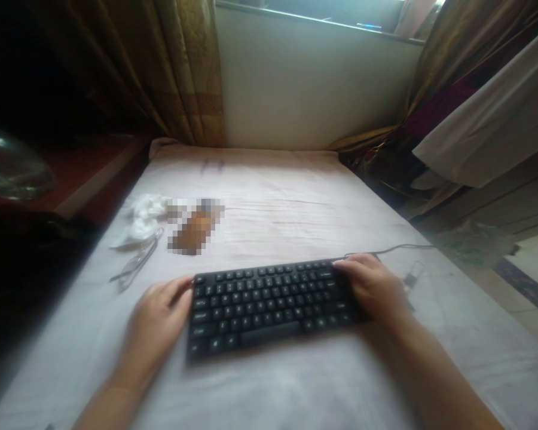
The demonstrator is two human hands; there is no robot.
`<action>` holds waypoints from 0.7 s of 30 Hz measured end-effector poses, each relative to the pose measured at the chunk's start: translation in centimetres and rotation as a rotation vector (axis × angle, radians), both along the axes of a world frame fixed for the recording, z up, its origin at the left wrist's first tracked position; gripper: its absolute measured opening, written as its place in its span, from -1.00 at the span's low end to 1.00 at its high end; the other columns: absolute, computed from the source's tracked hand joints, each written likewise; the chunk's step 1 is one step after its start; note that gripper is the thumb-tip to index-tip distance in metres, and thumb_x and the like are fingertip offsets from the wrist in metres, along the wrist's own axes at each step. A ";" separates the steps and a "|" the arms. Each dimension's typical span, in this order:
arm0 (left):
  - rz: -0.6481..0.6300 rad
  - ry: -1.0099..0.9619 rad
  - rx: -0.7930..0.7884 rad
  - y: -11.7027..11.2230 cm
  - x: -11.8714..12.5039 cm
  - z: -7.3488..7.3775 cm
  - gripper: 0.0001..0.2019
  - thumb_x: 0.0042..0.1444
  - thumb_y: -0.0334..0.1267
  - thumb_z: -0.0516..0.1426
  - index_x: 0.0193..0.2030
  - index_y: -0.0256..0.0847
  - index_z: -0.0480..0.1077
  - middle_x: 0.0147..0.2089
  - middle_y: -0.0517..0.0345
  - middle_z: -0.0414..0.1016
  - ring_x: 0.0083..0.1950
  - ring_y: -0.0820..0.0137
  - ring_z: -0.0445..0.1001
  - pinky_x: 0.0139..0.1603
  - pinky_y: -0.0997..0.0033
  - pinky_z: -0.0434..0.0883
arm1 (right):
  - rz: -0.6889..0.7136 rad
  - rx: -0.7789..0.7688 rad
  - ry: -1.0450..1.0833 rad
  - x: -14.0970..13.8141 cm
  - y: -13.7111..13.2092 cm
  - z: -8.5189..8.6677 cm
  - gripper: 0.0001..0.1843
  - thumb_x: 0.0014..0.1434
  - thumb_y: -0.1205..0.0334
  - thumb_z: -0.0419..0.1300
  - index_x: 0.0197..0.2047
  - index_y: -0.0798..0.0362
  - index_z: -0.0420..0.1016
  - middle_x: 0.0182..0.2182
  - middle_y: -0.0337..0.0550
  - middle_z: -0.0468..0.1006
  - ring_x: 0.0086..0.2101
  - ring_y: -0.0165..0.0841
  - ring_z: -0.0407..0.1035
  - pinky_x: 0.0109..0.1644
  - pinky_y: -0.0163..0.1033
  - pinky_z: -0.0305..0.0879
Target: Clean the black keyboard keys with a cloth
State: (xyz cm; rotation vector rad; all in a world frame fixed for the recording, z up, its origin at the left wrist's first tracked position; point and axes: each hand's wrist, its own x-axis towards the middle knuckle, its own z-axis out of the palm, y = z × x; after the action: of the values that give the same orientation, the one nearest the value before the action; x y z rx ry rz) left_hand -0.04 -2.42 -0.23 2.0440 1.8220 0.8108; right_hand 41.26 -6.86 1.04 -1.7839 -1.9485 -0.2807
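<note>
A black keyboard is held between my two hands over the white sheet, its right end a little farther away than its left. My left hand grips the left edge, with the thumb on the near side. At the right end, my right hand is closed round the keyboard, thumb near the top corner and the other fingers partly hidden. A thin dark cable runs off to the right from behind my right hand. Whether the keyboard touches the sheet I cannot tell.
Left of the keyboard lie a pair of glasses, a crumpled white cloth and a blurred-out brown item. A small clear object is by my right wrist. Curtains and hanging clothes flank the bed.
</note>
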 end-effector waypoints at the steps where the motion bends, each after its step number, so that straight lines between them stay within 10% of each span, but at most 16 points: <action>1: 0.002 0.000 0.000 0.0 0.0 0.0 -0.65 0.15 0.00 0.03 -0.11 -0.04 0.56 -0.14 0.12 0.64 -0.05 0.19 0.55 0.04 0.22 0.48 | -0.021 -0.007 0.016 0.6 -0.1 0.0 -0.66 0.15 0.38 0.07 -0.21 -0.06 0.66 -0.26 -0.14 0.61 -0.29 -0.29 0.50 -0.29 -0.24 0.42; 21: 0.008 0.050 -0.018 0.1 -0.1 0.0 -0.62 0.15 0.03 0.00 -0.10 -0.03 0.55 -0.13 0.07 0.63 -0.05 0.13 0.55 0.02 0.12 0.49 | 0.048 -0.091 0.245 1.6 -0.8 0.0 -0.68 0.18 0.35 0.08 -0.20 -0.06 0.68 -0.24 -0.13 0.59 -0.27 -0.32 0.53 -0.22 -0.25 0.46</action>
State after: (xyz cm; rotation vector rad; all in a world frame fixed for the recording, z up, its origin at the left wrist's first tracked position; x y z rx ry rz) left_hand -0.14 -2.27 -0.21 2.0657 1.8579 0.7488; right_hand 42.81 -7.67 1.06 -1.7342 -1.8510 0.0432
